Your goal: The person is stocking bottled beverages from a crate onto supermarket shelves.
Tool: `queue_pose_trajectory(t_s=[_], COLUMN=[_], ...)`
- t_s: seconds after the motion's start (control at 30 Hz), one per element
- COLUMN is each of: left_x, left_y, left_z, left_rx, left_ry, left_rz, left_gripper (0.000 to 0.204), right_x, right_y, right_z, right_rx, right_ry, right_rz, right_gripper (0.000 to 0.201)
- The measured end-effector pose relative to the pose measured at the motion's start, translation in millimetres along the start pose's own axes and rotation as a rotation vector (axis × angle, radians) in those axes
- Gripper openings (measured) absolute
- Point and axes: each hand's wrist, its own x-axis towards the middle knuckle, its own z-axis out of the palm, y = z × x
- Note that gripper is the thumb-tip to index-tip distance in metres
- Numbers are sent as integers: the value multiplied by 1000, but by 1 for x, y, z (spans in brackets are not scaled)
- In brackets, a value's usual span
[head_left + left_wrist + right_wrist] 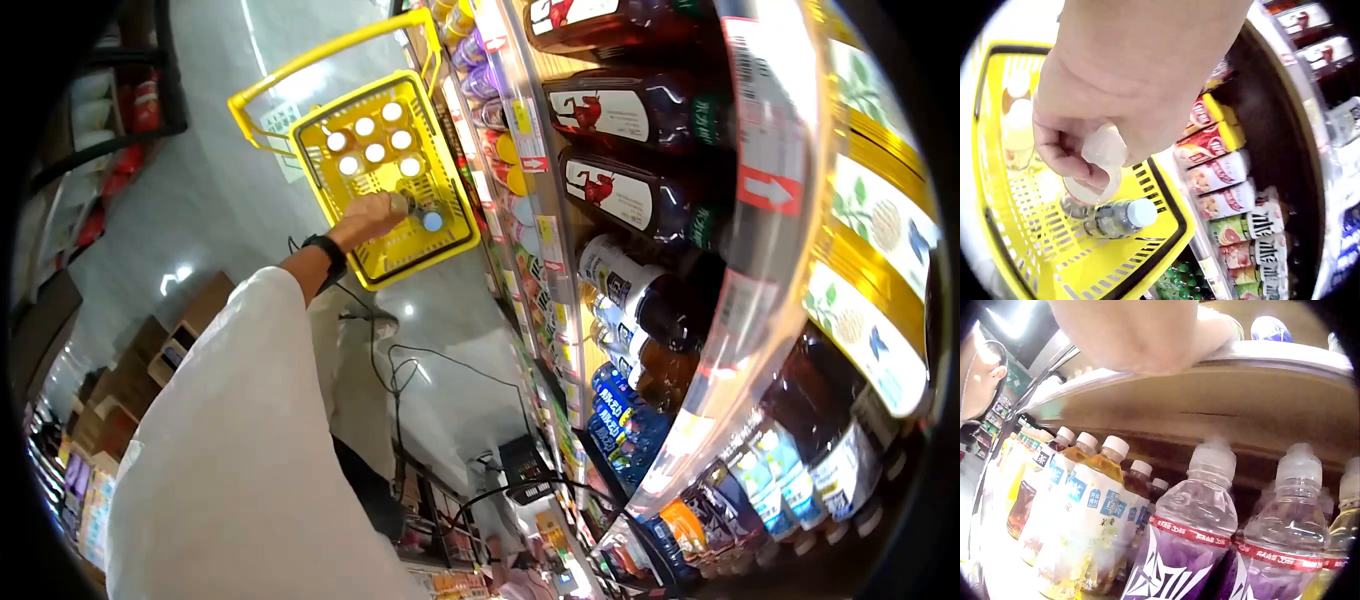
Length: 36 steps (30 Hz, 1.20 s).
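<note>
In the head view, the left hand [375, 218] reaches over a yellow basket [460, 232]. The left wrist view shows the left hand [1094, 112] with fingers curled round the pale, translucent top [1105, 147] of a bottle above the basket [1179, 240]. Beside it a dark bottle with a light blue cap [1142, 213] lies tilted. Several white-capped bottles [375, 152] stand in the basket. The right hand [1141, 334], seen only in the right wrist view, is at a shelf edge, its fingers hidden, above purple bottles [1188, 550] and white-capped tea bottles [1107, 494].
Shelves of large dark bottles [625, 110] run along the right in the head view, with price strips [765, 130] on their edges. The basket has a raised handle [330, 50]. Cardboard boxes [125, 385] stand at the left, and thin black cables [455, 360] cross the view.
</note>
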Motion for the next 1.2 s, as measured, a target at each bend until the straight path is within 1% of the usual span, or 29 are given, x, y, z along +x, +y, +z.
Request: queue_pose_trajectory(t_s=[0.03,0.07,0.13,0.17,0.23,0.27,0.33,0.37,0.4,0.47,0.53,0.57,0.6,0.63,0.67,0.7,0.73,0.8,0.83,0.87,0.93,0.97,1.0,1.07,1.13,1.17,1.2], left_x=[-10,-19,-56,-74,-113,-136,-180,-197,-226,-270,-318,-336,-365,-399,-422,-438,-454,-507,-531,-544,-561,-570,-589,-597,-618,-624,-625], left_y=[-4,-8,0,3,12,22,39,45,66,107,159,174,196,221,242,248,255,286,301,311,326,336,351,367,387,395,404], left_z=[-9,-19,-51,-65,-85,-94,-113,-120,-132,-161,-186,-189,-197,-209,-211,-203,-194,-186,-183,-178,-158,-149,-142,-117,-99,-93,-83], left_rx=[133,120,34,45,-33,-23,-57,-83,-139,26,182,91,111,138,173,146,126,129,177,215,207,215,257,176,32,22,-79], left_ry=[2,-45,-114,-95,-135,-129,-51,-63,-42,-66,-97,-102,-90,-140,-187,-131,-80,-10,-7,-8,-3,-23,-101,-95,-220,-300,-344], left_rz=[49,84,95,107,164,182,278,311,325,459,480,538,559,573,598,764,945,1039,1027,1003,1140,1187,1106,1374,1375,1313,1416], left_gripper=[54,56,55,55,52,52,42,39,45,44,43,42,42,36,36,36,36,37,36,36,36,36,39,43,48,51,49], right_x=[0,-1,-1,-2,-5,-8,-12,-14,-19,-35,-63,-84,-77,-109,-82,-82,-93,-105,-103,-106,-105,-106,-109,-106,-117,-117,-120], right_y=[3,7,17,22,28,27,7,2,-3,-20,-31,-34,-100,-115,-139,-146,-144,-135,-128,-119,-94,-82,-69,-50,-29,-17,-7], right_z=[-2,-3,-7,-7,-8,-8,1,3,1,-10,-20,-27,-40,-74,-80,-81,-91,-109,-124,-134,-157,-166,-175,-186,-201,-208,-210], right_rx=[7,15,42,59,109,152,266,330,386,285,390,751,889,761,873,1008,1003,1124,1145,1169,1219,1177,1154,1075,966,944,873], right_ry=[12,28,63,84,142,178,305,337,369,383,344,126,-110,-585,-930,-1079,-1174,-1061,-1060,-1075,-1060,-1000,-999,-661,-652,-617,-494], right_rz=[13,25,64,91,144,172,203,170,146,127,-130,-242,-156,80,34,110,128,100,124,147,177,159,173,125,227,276,289], right_gripper=[19,19,20,20,20,20,18,18,17,18,16,21,34,46,60,76,85,80,82,84,83,81,81,77,81,85,81])
